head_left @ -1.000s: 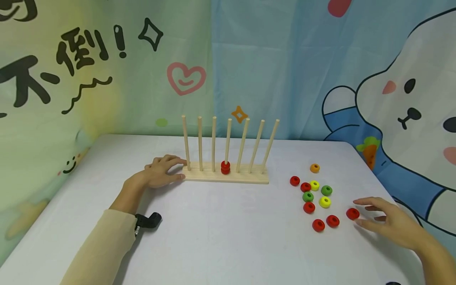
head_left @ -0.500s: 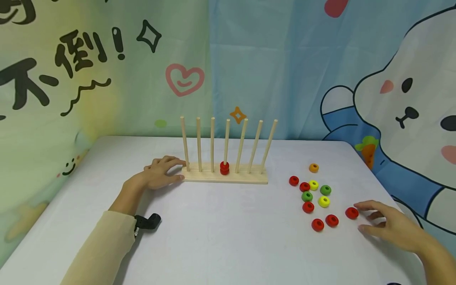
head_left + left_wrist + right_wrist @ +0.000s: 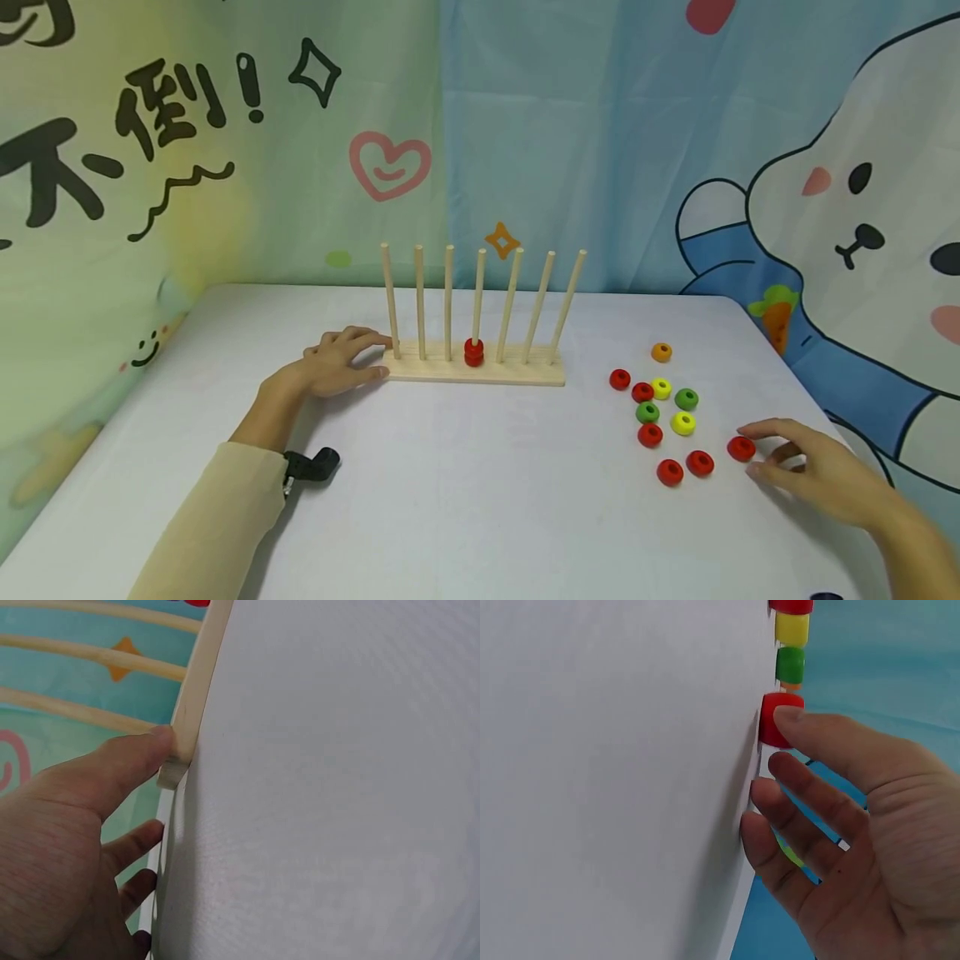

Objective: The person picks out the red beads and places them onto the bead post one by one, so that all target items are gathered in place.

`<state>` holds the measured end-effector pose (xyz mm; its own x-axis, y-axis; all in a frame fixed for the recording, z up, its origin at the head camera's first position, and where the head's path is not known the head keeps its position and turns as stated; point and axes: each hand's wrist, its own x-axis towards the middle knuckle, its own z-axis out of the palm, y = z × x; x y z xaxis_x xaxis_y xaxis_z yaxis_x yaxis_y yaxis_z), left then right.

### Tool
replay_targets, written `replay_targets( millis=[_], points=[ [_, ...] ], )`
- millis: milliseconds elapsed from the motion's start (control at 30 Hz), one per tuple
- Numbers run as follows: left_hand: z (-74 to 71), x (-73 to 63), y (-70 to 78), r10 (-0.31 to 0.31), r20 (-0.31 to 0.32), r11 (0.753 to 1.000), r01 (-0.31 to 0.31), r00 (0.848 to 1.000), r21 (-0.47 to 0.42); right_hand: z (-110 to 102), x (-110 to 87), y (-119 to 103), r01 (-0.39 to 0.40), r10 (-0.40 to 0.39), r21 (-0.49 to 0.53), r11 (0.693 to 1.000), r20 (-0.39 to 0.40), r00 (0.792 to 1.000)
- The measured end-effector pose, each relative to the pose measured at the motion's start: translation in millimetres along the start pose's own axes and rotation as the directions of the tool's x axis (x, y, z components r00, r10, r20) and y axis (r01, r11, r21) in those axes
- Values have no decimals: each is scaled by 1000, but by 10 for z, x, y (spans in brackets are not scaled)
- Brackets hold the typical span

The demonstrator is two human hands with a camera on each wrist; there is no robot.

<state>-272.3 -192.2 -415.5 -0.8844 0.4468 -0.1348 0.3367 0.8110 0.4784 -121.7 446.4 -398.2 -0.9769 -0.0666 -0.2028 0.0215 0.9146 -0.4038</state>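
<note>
In the head view my left hand (image 3: 341, 362) holds the left end of a wooden peg rack (image 3: 517, 375). Its thumb lies on the front edge and a finger reaches behind; the left wrist view shows the thumb (image 3: 142, 754) pressed to the base. Two red beads (image 3: 474, 353) sit stacked low on the middle peg. On the right, my right hand (image 3: 828, 475) is spread around a single red bead (image 3: 741, 448) on the table, index fingertip at its far side, thumb at the near side. In the right wrist view the thumb partly covers this red bead (image 3: 772, 724); firm contact is not visible.
Loose beads lie left of my right hand: several red ones (image 3: 700, 463), yellow ones (image 3: 683, 423), green ones (image 3: 686, 399) and an orange one (image 3: 662, 352). A white cloth covers the table (image 3: 480, 500). A printed curtain (image 3: 525, 125) hangs behind it.
My right hand's thumb and index finger have shifted slightly left, closer around the red bead. The left hand stays on the rack, and the beads have kept their places.
</note>
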Motion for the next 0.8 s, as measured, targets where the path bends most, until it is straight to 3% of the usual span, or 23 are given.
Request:
replay_targets(
  millis=[333, 500, 800],
  points=[
    [-3, 37, 8, 8, 6, 1000, -8, 1000, 3, 23, 33, -54, 58, -58, -11, 998, -20, 998],
    [-10, 19, 7, 0, 5, 1000, 0, 1000, -3, 23, 37, -79, 89, -88, 5, 996, -66, 994],
    [-20, -7, 26, -9, 7, 1000, 9, 1000, -3, 60, 28, -149, 199, -194, -1, 980, -242, 951]
  ],
)
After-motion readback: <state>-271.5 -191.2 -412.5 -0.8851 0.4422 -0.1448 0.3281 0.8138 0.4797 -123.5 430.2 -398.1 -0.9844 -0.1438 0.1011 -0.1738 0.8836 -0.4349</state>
